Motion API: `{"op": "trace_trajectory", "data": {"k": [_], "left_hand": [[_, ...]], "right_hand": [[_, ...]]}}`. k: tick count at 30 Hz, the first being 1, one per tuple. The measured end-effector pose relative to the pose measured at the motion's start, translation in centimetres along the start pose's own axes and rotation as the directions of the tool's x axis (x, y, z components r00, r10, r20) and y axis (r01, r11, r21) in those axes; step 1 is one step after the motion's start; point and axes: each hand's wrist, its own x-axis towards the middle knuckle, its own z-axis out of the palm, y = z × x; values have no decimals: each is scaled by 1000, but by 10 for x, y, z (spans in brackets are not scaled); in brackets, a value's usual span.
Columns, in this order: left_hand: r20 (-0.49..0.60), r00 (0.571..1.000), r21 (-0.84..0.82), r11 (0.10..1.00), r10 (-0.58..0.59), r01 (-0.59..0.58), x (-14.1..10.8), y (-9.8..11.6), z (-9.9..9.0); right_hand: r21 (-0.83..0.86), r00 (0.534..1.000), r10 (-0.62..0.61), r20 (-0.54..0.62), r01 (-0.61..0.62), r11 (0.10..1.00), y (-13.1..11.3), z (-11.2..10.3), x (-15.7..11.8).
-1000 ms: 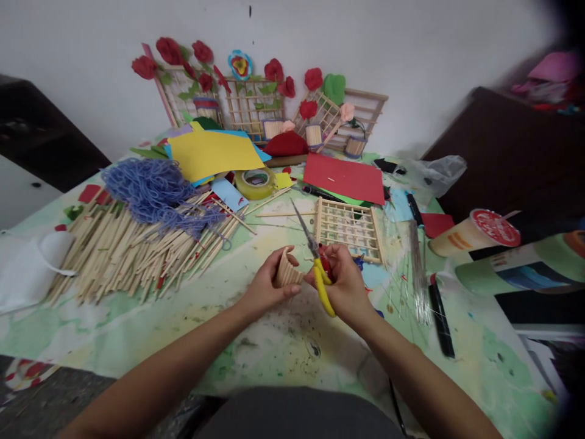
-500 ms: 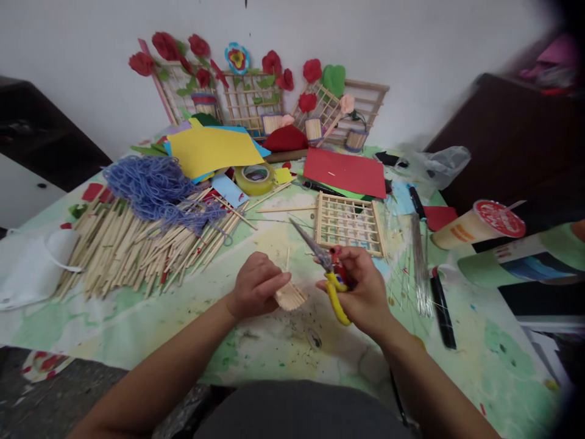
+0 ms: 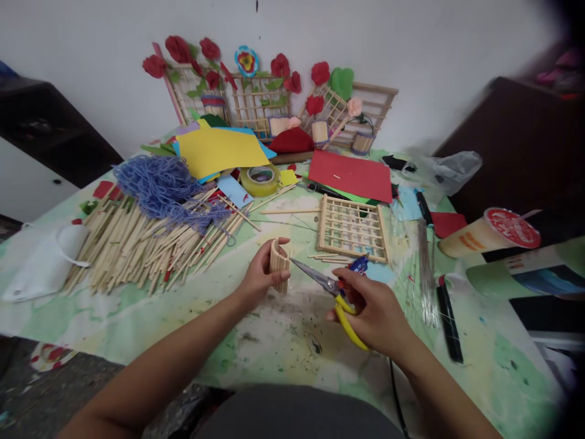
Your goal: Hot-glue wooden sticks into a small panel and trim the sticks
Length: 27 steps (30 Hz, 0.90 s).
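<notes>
Two hands at work over a patterned table (image 3: 274, 350). Holds a curved strip of short sticks (image 3: 280, 263) in the left hand (image 3: 256, 279), fingers behind it and thumb across its front, above the near-middle part of the table. Grips scissors (image 3: 322, 279) by their yellow handles in the right hand (image 3: 377, 312), fingers closed round them. Points the blades left, their tip right by the strip's right edge; cannot tell whether touching.

Just beyond the right hand, a blue object (image 3: 359, 264), partly hidden. Near it, a wooden lattice (image 3: 354, 214) lying flat, with a few loose sticks (image 3: 329, 259) at its near edge. Over to the left, a broad pile of sticks (image 3: 132, 250), with blue yarn (image 3: 148, 183) heaped on its far part and a white mask (image 3: 46, 262) beside it. Farther back, a yellow sheet (image 3: 219, 149), a roll of tape (image 3: 261, 188) and a red sheet (image 3: 351, 174). To the right, thin wires (image 3: 427, 274), a black marker (image 3: 449, 323) and a cup with a red lid (image 3: 489, 235), tilted in view. Against the wall, upright lattices (image 3: 260, 100) with red flowers (image 3: 177, 49).
</notes>
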Motion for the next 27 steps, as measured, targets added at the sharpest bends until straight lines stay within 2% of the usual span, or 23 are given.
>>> {"op": "trace_trajectory", "data": {"k": [3,9,19,27], "left_hand": [[28,999,-39,999,-32,33,0,-1,0],[43,997,9,998,-60,60,0,0,-4],[108,993,104,994,-53,42,2,-1,-6],[105,993,99,994,-55,44,2,0,-5]], "right_hand": [[-114,996,38,83,-28,993,-5,-4,4],[-161,984,59,167,-32,986,-8,-13,11],[-124,965,57,256,-25,992,-11,-12,16],[-65,965,39,258,-23,998,-11,-11,15]]}}
